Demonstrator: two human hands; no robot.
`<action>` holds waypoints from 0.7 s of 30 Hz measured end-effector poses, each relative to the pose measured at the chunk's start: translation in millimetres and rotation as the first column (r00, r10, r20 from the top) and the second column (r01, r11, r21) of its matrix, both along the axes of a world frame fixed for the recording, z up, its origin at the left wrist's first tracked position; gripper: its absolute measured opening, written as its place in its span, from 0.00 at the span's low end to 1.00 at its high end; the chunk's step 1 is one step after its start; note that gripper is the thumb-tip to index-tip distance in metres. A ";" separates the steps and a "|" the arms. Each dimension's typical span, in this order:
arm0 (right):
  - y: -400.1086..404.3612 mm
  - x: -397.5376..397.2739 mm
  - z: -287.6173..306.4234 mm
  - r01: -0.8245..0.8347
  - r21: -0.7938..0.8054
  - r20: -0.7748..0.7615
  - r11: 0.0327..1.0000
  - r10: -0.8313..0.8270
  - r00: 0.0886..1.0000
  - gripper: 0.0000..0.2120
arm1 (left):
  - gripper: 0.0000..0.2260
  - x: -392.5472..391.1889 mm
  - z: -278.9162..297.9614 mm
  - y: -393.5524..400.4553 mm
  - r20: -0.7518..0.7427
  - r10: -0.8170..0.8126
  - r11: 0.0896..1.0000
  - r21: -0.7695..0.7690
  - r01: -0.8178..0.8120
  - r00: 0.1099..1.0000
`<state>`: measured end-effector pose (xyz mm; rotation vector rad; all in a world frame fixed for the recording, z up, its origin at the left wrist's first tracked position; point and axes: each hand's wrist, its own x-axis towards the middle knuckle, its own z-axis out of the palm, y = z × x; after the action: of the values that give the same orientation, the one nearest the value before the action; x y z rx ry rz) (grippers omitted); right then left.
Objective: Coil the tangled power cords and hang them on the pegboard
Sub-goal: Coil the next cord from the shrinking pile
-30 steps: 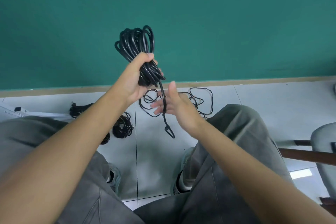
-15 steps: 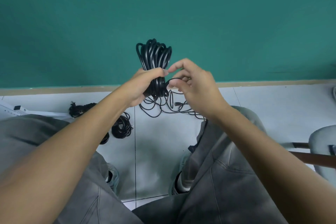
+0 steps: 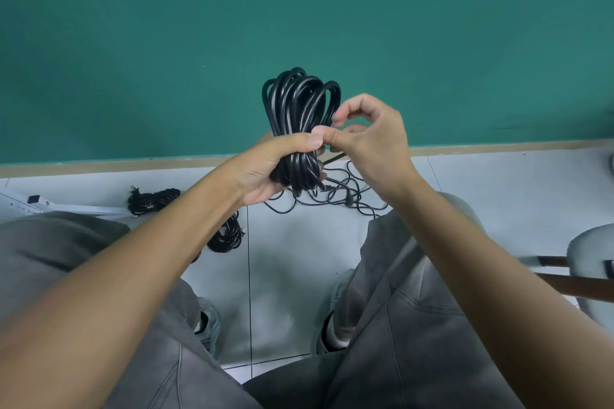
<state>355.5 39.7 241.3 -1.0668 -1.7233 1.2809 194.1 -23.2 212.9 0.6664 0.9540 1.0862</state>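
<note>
Before the green wall, left hand (image 3: 265,169) grips the coiled cord (image 3: 300,116); right hand (image 3: 372,139) pinches beside it.

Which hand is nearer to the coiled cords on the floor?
Left. The left hand is above-right of the floor coils; the right hand is farther right.

Hidden behind right hand (image 3: 368,143): coiled cord's (image 3: 299,109) loose end. Cut by right frame edge: grey chair (image 3: 591,259). Partly behind left forearm: floor bundle (image 3: 227,236).
</note>
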 end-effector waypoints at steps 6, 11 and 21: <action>6.3 20.2 -9.4 -0.153 -0.121 -0.028 0.981 0.151 0.988 0.09 | 0.09 2.6 3.1 -1.3 0.201 0.021 0.998 0.055 -0.033 0.979; 28.9 49.2 -20.6 -0.408 -0.220 -0.003 0.886 0.417 0.909 0.15 | 0.05 3.7 8.0 -4.5 0.269 -0.005 0.996 0.084 -0.019 0.963; 88.0 61.6 -6.3 -0.702 -0.535 -0.101 0.470 0.789 0.606 0.12 | 0.12 13.7 16.8 -17.2 0.135 -0.335 0.928 0.221 0.301 0.933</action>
<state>417.1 127.7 235.0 -0.6610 -2.1312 2.4168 207.8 -40.4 229.7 0.8443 0.5688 0.9344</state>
